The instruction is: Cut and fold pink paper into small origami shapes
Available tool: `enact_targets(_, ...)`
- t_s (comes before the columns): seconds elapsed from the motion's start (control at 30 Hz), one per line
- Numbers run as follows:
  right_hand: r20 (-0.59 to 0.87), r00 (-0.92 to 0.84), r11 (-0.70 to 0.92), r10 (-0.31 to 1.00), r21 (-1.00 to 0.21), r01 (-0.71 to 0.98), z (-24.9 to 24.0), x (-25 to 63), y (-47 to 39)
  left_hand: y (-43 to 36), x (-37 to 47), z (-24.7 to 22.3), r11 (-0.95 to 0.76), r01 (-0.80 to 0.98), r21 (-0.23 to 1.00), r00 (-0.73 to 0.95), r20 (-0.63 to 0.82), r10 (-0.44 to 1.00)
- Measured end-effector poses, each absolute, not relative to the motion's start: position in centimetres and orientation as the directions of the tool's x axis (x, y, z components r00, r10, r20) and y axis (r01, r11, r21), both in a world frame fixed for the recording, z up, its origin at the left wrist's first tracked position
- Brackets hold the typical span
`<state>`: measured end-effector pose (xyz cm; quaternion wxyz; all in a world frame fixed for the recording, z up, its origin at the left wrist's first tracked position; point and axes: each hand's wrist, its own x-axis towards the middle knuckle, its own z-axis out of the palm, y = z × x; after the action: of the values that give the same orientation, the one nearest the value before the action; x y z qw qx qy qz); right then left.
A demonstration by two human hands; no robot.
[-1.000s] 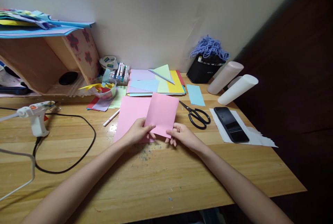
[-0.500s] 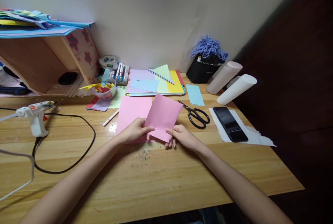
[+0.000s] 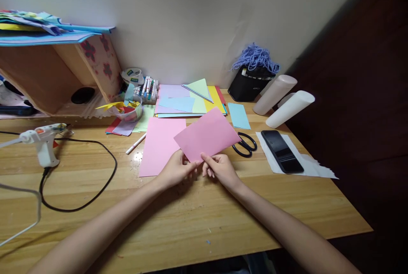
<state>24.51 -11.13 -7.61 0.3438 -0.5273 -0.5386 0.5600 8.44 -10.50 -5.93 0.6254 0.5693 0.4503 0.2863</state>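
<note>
A rectangular piece of pink paper [image 3: 208,134] is held tilted above the table, one corner pointing towards me. My left hand [image 3: 178,169] pinches it near its lower left edge, thumb on top. At the bottom edge my right hand [image 3: 220,171] is closed on it too, thumb in front and fingers curled below. Flat on the table to the left lies a larger pink sheet [image 3: 162,142], partly under my left hand. The held paper covers the blades of the black-handled scissors [image 3: 245,145]; only their handles show.
A white hot glue gun [image 3: 44,142] with a looping black cord lies left. A white marker [image 3: 136,143] sits by the pink sheet. Behind are a tub of paper scraps [image 3: 129,114] and stacked coloured paper [image 3: 204,108]. A phone [image 3: 282,151] and white rolls [image 3: 290,109] stand right.
The held pink paper has been turned clockwise from nearly upright to lying more sideways, now over the scissor blades. My left hand has moved slightly right and down along its edge.
</note>
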Motion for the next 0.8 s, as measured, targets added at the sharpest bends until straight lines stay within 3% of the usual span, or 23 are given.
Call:
enact_targets(0.43,-0.130,-0.055,-0.125,0.990,-0.988,0.093,-6.8,29.3,-7.7,-9.3,6.5,-6.0,0.216,0.149,0.965,0.513,-0.262,0.818)
enact_targets(0.57,-0.107,0.033,-0.107,0.994,-0.994,-0.022,-6.9,29.4,-7.6,-9.2,6.4,-6.0,0.248,0.106,0.963,0.532,-0.265,0.804)
enact_targets(0.67,-0.158,-0.066,-0.162,0.985,-0.985,-0.058,-7.2,28.3,-8.3,-9.3,6.5,-5.7,0.277,0.089,0.957,0.535,-0.280,0.797)
enact_targets(0.8,-0.230,-0.316,-0.232,0.920,-0.972,0.030,-7.2,25.9,-9.8,-9.6,6.6,-5.6,0.236,0.098,0.967,0.555,-0.250,0.794)
